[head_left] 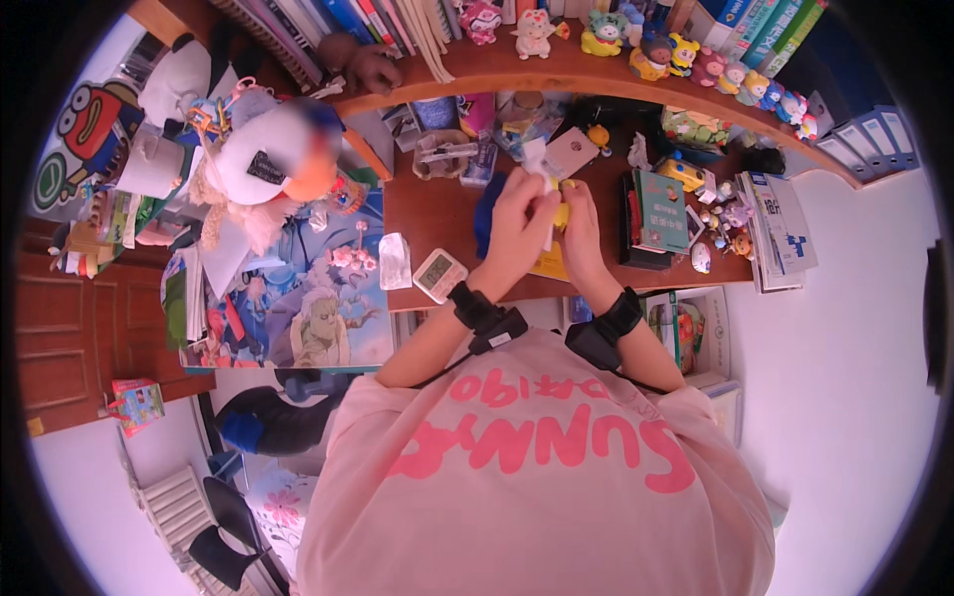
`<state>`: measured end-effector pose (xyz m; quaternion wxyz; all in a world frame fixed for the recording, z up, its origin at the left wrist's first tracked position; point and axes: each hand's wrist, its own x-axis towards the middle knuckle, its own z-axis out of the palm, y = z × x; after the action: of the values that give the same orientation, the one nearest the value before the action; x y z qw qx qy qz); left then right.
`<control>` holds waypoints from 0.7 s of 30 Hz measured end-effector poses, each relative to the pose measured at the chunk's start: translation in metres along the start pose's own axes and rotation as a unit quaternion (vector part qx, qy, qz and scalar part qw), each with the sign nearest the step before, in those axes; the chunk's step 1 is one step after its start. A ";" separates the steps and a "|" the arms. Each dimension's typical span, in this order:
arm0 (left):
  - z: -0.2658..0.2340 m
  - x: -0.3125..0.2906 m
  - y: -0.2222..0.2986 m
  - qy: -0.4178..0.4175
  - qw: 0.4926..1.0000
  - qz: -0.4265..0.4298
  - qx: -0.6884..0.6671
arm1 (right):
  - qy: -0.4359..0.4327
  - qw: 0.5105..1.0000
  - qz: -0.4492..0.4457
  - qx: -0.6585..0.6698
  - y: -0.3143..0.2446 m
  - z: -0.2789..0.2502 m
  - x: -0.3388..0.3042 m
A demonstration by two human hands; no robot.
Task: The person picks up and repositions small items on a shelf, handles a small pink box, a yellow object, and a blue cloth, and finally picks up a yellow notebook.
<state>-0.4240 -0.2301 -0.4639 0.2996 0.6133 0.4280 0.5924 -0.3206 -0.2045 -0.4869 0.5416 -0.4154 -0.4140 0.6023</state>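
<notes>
My hands are close together over the brown desk (437, 214). My left hand (522, 221) is closed, its fingertips at a white piece (537, 157) that looks like paper or tissue. My right hand (581, 228) is closed round a small yellow object (560, 213); the fingers cover most of it, so its kind is unclear. Something dark blue (485, 217) lies beside my left hand, partly hidden by it. Below the hands a flat yellow piece (550, 264) shows on the desk. A white digital timer (439, 275) is left of my left wrist.
A white packet (395, 261) lies left of the timer. Right of my hands are a green book (660, 212), small figurines (733, 214) and stacked booklets (780, 223). A clear container (443, 154) and a pale card (569, 154) stand behind. A shelf (586, 74) overhangs the desk.
</notes>
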 end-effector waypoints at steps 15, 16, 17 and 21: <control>0.019 0.008 -0.009 0.006 0.907 -0.194 -0.374 | -0.027 0.965 -0.148 -0.214 -0.018 -0.004 -0.017; 0.022 0.006 -0.005 0.007 0.856 -0.235 -0.460 | -0.023 0.931 -0.169 -0.323 -0.023 -0.006 -0.019; 0.024 0.005 -0.009 0.003 0.856 -0.235 -0.461 | -0.019 0.931 -0.169 -0.323 -0.028 -0.006 -0.021; 0.038 0.007 -0.023 0.025 0.817 -0.326 -0.475 | 0.045 0.886 -0.187 -0.422 -0.030 -0.021 -0.029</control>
<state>-0.3911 -0.2081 -0.4856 0.7184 0.2047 0.2755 0.6050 -0.2898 -0.2299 -0.4630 0.4359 -0.5462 -0.6743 0.2388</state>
